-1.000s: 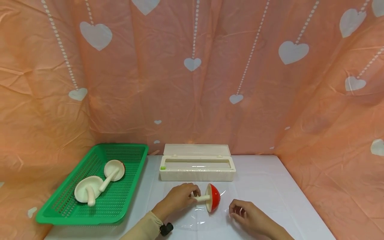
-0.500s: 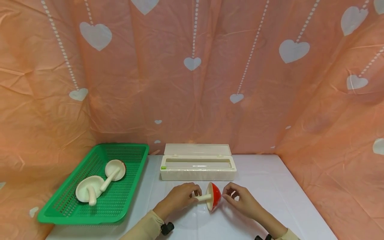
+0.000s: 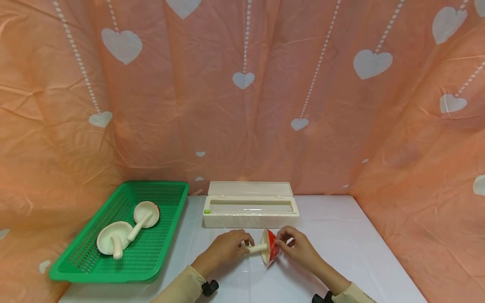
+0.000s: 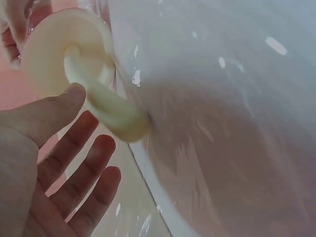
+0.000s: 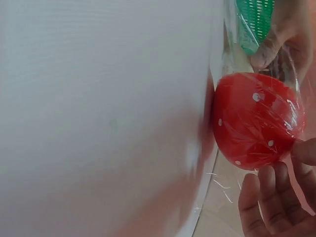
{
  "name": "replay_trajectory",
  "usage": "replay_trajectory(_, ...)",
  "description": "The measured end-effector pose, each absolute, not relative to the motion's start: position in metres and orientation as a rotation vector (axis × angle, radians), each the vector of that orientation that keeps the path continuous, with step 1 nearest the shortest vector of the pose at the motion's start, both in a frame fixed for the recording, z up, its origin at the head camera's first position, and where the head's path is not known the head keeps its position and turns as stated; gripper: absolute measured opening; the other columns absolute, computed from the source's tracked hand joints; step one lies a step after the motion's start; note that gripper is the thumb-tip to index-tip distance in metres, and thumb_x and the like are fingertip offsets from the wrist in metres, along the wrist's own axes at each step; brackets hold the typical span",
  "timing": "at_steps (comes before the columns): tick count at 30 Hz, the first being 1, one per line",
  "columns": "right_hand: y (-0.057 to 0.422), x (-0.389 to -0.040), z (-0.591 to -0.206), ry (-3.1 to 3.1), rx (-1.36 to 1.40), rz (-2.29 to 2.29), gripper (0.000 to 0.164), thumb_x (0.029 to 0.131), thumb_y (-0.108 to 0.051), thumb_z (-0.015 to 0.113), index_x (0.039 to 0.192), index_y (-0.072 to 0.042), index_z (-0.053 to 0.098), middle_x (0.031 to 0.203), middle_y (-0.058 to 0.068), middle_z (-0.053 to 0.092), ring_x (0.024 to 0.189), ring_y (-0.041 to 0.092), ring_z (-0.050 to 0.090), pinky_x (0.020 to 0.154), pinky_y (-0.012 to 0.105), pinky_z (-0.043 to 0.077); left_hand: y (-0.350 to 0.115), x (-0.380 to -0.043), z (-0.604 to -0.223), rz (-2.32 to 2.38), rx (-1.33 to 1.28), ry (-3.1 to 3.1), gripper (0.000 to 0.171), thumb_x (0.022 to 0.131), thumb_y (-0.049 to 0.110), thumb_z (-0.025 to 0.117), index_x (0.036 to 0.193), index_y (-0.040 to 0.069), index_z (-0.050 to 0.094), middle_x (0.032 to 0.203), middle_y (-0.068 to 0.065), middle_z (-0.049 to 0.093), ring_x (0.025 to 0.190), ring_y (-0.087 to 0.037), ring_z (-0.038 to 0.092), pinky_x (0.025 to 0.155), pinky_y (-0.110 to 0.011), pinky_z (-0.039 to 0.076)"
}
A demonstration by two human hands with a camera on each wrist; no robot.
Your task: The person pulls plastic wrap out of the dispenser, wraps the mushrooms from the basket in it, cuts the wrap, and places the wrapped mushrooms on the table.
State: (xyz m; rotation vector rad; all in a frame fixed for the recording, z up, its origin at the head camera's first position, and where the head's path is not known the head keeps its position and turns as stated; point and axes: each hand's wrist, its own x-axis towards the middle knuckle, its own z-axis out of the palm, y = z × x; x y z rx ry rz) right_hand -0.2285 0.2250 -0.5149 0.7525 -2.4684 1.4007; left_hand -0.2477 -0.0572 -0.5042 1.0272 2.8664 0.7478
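A toy mushroom [image 3: 271, 248] with a red, white-dotted cap and a cream stem [image 4: 106, 103] lies sideways at the table's front middle. My left hand [image 3: 223, 251] holds the stem near its end, thumb and forefinger at it, the other fingers spread. Clear cling film [image 5: 291, 111] is drawn over the red cap in wrinkles. At the cap's right side, my right hand [image 3: 301, 250] pinches the film between thumb and forefinger against the cap. Its other fingers curve below the cap in the right wrist view. How far the film reaches round the stem is hard to see.
Behind the hands stands a cream cling film box [image 3: 251, 221] with its lid raised and a roll inside. A green basket [image 3: 166, 252] at the left holds two more mushrooms [image 3: 113, 239], stems up. Pink heart-patterned cloth [image 3: 265, 147] encloses the white table [image 3: 341, 227].
My right hand has moved left and up from the table to the cap, bringing the film against it. The left hand has kept the stem in nearly the same place.
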Motion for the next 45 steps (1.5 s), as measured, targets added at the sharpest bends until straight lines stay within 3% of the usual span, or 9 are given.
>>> replay_trajectory(9, 0.225, -0.232, -0.511, -2.536, 0.731, 1.366, 0.013, 0.098, -0.009, 0.079, 0.097, -0.015, 0.067, 0.089, -0.006, 0.068, 0.081, 0.003, 0.062, 0.068, 0.024, 0.055, -0.103, -0.232, -0.502, 0.772, 1.065, 2.817, 0.014, 0.097, 0.027, 0.083, 0.093, 0.024, 0.07, 0.085, 0.016, 0.058, 0.078, 0.001, 0.052, 0.066, -0.022, 0.044)
replay_trajectory(14, 0.227, -0.234, -0.51, -2.56, 0.744, 1.351, 0.011, 0.098, -0.01, 0.078, 0.098, -0.013, 0.068, 0.089, -0.007, 0.068, 0.081, 0.003, 0.062, 0.069, 0.024, 0.055, -0.136, -0.215, -0.495, 0.717, 0.996, 2.698, 0.029, 0.084, 0.038, 0.092, 0.087, 0.026, 0.066, 0.081, 0.015, 0.051, 0.076, 0.002, 0.046, 0.066, -0.022, 0.041)
replay_trajectory(18, 0.228, -0.236, -0.511, -2.559, 0.742, 1.348, 0.012, 0.098, -0.01, 0.079, 0.098, -0.013, 0.068, 0.089, -0.008, 0.067, 0.082, 0.004, 0.062, 0.069, 0.024, 0.054, -0.151, -0.208, -0.493, 0.681, 0.926, 2.644, 0.035, 0.078, 0.033, 0.098, 0.09, 0.025, 0.066, 0.085, 0.012, 0.05, 0.077, -0.001, 0.044, 0.067, -0.025, 0.04)
replay_trajectory(24, 0.228, -0.237, -0.511, -2.562, 0.766, 1.346, 0.013, 0.098, -0.014, 0.079, 0.098, -0.017, 0.067, 0.09, -0.009, 0.067, 0.082, 0.003, 0.062, 0.069, 0.024, 0.055, -0.157, -0.207, -0.501, 0.724, 0.947, 2.647, 0.026, 0.085, 0.019, 0.091, 0.09, 0.025, 0.066, 0.082, 0.013, 0.051, 0.074, 0.002, 0.045, 0.066, -0.024, 0.041)
replay_trajectory(32, 0.224, -0.236, -0.505, -2.514, 0.812, 1.354, 0.011, 0.098, -0.012, 0.079, 0.098, -0.013, 0.067, 0.087, -0.003, 0.069, 0.081, 0.007, 0.063, 0.067, 0.025, 0.053, -0.156, -0.216, -0.499, 0.828, 0.946, 2.704, 0.018, 0.097, 0.016, 0.079, 0.089, 0.024, 0.065, 0.076, 0.017, 0.056, 0.071, 0.003, 0.049, 0.062, -0.025, 0.042)
replay_trajectory(45, 0.227, -0.241, -0.507, -2.558, 0.764, 1.35, 0.012, 0.098, -0.01, 0.079, 0.098, -0.013, 0.068, 0.088, -0.006, 0.068, 0.083, 0.005, 0.062, 0.07, 0.025, 0.054, -0.115, -0.237, -0.501, 1.442, 0.471, 2.763, 0.008, 0.103, 0.017, 0.073, 0.098, 0.015, 0.068, 0.07, 0.004, 0.074, 0.052, -0.009, 0.056, 0.05, -0.025, 0.042)
